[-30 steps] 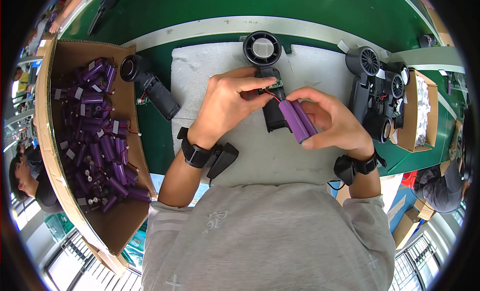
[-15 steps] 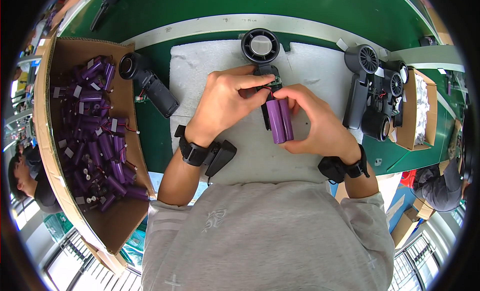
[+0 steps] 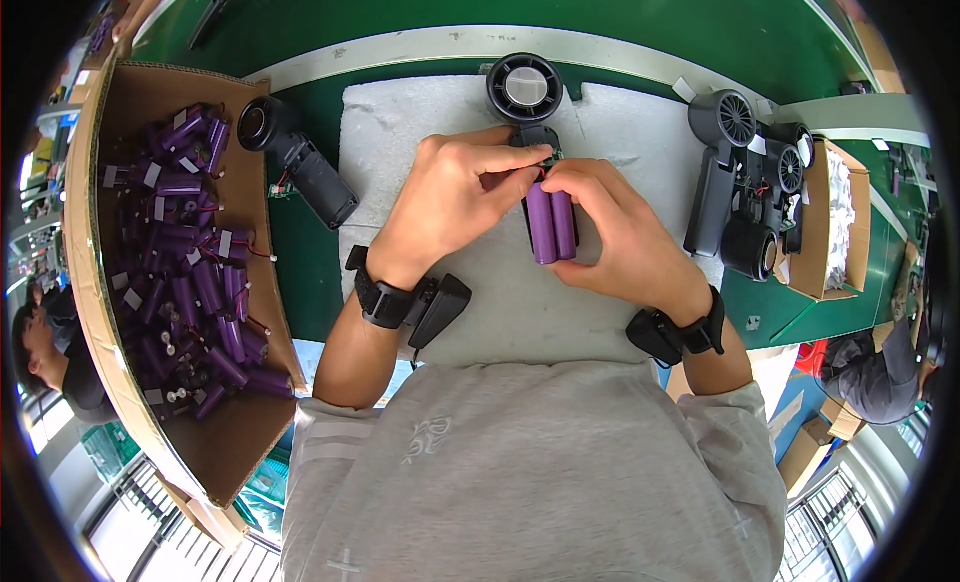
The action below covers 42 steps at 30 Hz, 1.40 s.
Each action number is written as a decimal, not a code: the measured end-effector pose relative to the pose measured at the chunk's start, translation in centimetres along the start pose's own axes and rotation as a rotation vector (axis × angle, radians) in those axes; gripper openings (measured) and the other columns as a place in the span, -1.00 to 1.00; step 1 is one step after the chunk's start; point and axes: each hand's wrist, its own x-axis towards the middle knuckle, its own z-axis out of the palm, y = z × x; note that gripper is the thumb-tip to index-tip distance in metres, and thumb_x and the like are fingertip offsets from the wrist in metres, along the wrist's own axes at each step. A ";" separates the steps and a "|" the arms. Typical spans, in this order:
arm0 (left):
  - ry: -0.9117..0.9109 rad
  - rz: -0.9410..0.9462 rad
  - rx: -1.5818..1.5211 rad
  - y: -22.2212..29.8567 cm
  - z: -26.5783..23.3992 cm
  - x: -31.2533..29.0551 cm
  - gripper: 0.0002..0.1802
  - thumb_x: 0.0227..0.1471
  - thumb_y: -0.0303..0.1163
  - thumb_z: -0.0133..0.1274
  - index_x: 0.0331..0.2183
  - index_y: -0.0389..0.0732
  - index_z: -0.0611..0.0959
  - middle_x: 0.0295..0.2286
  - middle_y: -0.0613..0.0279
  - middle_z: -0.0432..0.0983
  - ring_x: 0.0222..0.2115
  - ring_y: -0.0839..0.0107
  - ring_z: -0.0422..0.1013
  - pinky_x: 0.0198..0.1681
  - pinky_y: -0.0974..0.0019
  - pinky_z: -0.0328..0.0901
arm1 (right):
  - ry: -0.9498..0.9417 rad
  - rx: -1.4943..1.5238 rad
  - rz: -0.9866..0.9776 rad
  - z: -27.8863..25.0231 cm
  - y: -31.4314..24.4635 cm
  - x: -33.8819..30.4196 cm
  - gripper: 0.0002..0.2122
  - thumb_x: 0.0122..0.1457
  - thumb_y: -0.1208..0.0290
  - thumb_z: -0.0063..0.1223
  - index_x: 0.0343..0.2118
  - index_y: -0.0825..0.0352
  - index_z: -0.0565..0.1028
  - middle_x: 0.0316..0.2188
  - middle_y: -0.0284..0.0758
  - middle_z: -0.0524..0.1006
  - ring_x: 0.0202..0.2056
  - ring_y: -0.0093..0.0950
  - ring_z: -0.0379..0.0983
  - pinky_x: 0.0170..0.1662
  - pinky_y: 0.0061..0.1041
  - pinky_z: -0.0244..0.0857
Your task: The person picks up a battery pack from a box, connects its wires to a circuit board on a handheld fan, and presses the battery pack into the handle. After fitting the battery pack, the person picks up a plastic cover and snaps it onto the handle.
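In the head view, the large cardboard box (image 3: 175, 87) on the person's left holds a heap of loose purple battery packs (image 3: 208, 287), many with white labels and some trailing red wires; they overlap too much to count exactly. A smaller cardboard box (image 3: 817, 232) on the right is filled with white pieces (image 3: 842, 217), also too crowded to number. Between these two boxes, one white foam pad (image 3: 520, 322) lies on the green counter (image 3: 320, 302), and one black handheld fan (image 3: 525, 87) rests on it with its round head pointing away from the person. The two-cell purple pack (image 3: 552, 227) is over the fan's handle, lined up along it; whether it is fully seated cannot be told. The right hand (image 3: 635, 242) grasps this pack, its forefinger at the upper end and its thumb near the lower one. The left hand (image 3: 440, 202) grips the fan near its neck, thumb and forefinger drawn together by a bit of red wire (image 3: 541, 172); what exactly the fingertips pinch is hidden. One more black fan (image 3: 325, 187) lies just beside the large box, and at least three dark fans (image 3: 722, 117) are clustered beside the small one. Two black wrist straps (image 3: 380, 300) are worn, one per arm.
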 end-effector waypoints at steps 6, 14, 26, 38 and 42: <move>0.006 0.016 0.002 -0.1 0.0 -0.1 -0.77 -0.04 -0.55 0.17 -0.25 -0.21 0.71 -0.54 0.13 0.51 -0.66 0.33 0.37 -0.55 0.33 0.26 | -0.008 -0.074 0.025 -0.3 -0.4 0.0 -0.41 -0.27 0.59 0.35 -0.06 0.30 0.41 -0.01 -0.24 0.40 -0.04 -0.23 0.38 -0.03 -0.35 0.41; -0.003 0.046 -0.006 -0.3 0.0 -0.1 -0.78 -0.01 -0.54 0.16 -0.24 -0.20 0.71 -0.55 0.12 0.49 -0.67 0.32 0.34 -0.57 0.30 0.22 | 0.058 -0.029 -0.025 0.1 0.3 -0.7 -0.53 -0.29 0.61 0.35 -0.19 0.31 0.50 0.02 -0.23 0.41 -0.13 -0.27 0.43 -0.12 -0.36 0.44; -0.019 -0.002 -0.053 -0.6 -0.2 -0.2 -0.75 -0.04 -0.53 0.20 -0.23 -0.16 0.71 -0.54 0.17 0.52 -0.63 0.41 0.37 -0.52 0.38 0.28 | 0.151 -0.084 0.008 0.8 0.1 -0.5 -0.57 -0.30 0.63 0.36 -0.26 0.32 0.49 0.00 -0.21 0.45 -0.21 -0.30 0.47 -0.16 -0.40 0.46; -0.110 -0.121 -0.155 -0.9 -0.6 -0.1 -0.56 -0.26 -0.41 0.38 -0.20 -0.09 0.71 -0.54 0.22 0.55 -0.60 0.45 0.42 -0.45 0.39 0.34 | 0.017 -0.050 0.018 -0.4 0.6 -0.2 -0.58 -0.29 0.64 0.36 -0.30 0.29 0.44 0.00 -0.25 0.38 -0.15 -0.28 0.46 -0.15 -0.37 0.45; -0.120 -0.110 -0.148 -1.0 -0.6 -0.1 -0.54 -0.28 -0.41 0.39 -0.20 -0.08 0.71 -0.53 0.22 0.56 -0.60 0.46 0.42 -0.45 0.39 0.34 | 0.021 -0.042 0.064 -0.2 -0.1 0.3 -0.56 -0.27 0.65 0.34 -0.26 0.29 0.43 -0.01 -0.26 0.34 -0.15 -0.30 0.43 -0.14 -0.38 0.44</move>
